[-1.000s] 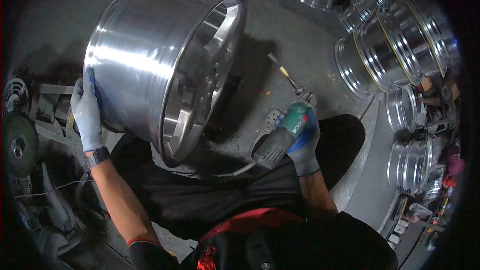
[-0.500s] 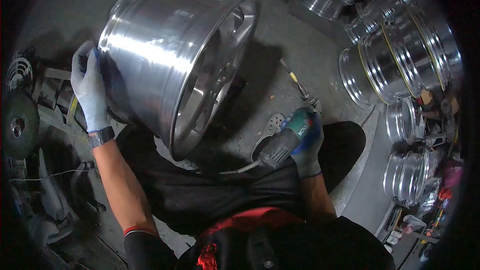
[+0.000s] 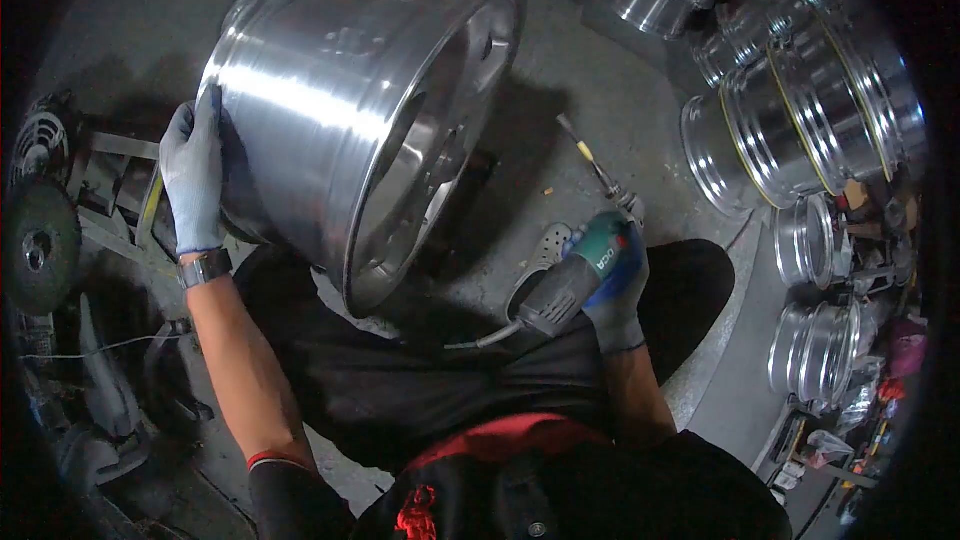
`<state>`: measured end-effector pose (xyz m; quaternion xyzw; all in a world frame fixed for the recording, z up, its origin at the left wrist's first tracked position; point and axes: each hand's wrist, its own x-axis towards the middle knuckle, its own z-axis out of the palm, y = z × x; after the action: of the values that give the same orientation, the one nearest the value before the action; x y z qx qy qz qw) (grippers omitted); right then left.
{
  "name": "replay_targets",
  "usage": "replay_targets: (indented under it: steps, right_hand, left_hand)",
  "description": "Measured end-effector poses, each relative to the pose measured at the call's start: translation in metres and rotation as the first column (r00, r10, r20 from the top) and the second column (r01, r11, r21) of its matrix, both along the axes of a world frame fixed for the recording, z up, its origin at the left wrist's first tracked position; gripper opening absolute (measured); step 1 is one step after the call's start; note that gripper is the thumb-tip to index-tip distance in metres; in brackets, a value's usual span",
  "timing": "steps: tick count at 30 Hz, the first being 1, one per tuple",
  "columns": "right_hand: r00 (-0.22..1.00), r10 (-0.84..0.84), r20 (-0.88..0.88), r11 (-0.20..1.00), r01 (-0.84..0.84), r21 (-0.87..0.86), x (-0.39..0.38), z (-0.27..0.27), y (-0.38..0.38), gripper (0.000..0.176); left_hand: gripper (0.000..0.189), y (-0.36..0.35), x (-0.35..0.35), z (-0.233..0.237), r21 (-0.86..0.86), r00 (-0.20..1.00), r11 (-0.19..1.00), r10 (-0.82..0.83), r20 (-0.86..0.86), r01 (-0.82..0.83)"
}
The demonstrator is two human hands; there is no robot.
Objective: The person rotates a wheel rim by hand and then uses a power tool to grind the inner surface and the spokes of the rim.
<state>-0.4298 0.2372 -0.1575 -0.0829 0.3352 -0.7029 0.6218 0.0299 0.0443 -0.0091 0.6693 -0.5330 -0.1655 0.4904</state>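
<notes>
A large polished metal wheel rim [image 3: 310, 100] lies tilted on its side before me, its spoked face turned to the right. My left hand [image 3: 195, 175], in a pale work glove, grips the rim's left edge, some fingertips hidden behind it. Low on the right, my right hand [image 3: 622, 285], in a grey and blue glove, is wrapped around a green and black die grinder [image 3: 575, 285]. The grinder's long thin front end, with a yellow band, points away from me and apart from the rim. Its cord runs left over my lap.
Several shiny wheel rims [image 3: 790, 120] are stacked along the right side. On the left are a metal frame [image 3: 120, 147] and a dark round disc [image 3: 40, 252]. A clog [image 3: 545, 250] shows beside the grinder, on the grey floor [image 3: 560, 70].
The wheel rim has turned, with its spokes in a different position. My left hand has shifted slightly right and down along its edge. The right hand and grinder have barely moved.
</notes>
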Motion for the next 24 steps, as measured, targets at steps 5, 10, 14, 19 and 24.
replay_targets:
  steps: [5,10,14,19,24]
  right_hand:
    - [0.998,-0.049,-0.039,0.998,0.048,-0.038,-0.015,-0.034,0.004,0.036]
    - [0.995,-0.031,0.092,0.998,0.035,-0.051,-0.014,-0.034,0.004,0.045]
    - [0.985,0.158,0.070,0.960,-0.137,-0.242,-0.008,-0.010,0.004,0.056]
    - [0.975,0.185,0.127,0.975,-0.166,-0.147,0.001,0.012,0.004,0.061]
    - [0.928,0.243,0.281,0.969,-0.220,-0.109,0.001,0.022,-0.009,0.061]
  left_hand:
    - [0.036,-0.019,0.005,-0.010,-0.144,0.997,0.988,-0.042,0.059,0.050]
    - [0.044,-0.008,-0.001,-0.010,-0.108,0.999,0.994,-0.002,0.052,0.008]
    - [0.045,-0.014,0.005,-0.014,-0.078,0.991,0.997,0.011,0.134,0.000]
    - [0.047,-0.007,-0.009,0.005,-0.031,0.997,0.999,-0.007,0.078,0.009]
    - [0.046,-0.021,-0.022,0.022,-0.049,0.994,0.999,-0.004,0.110,0.010]
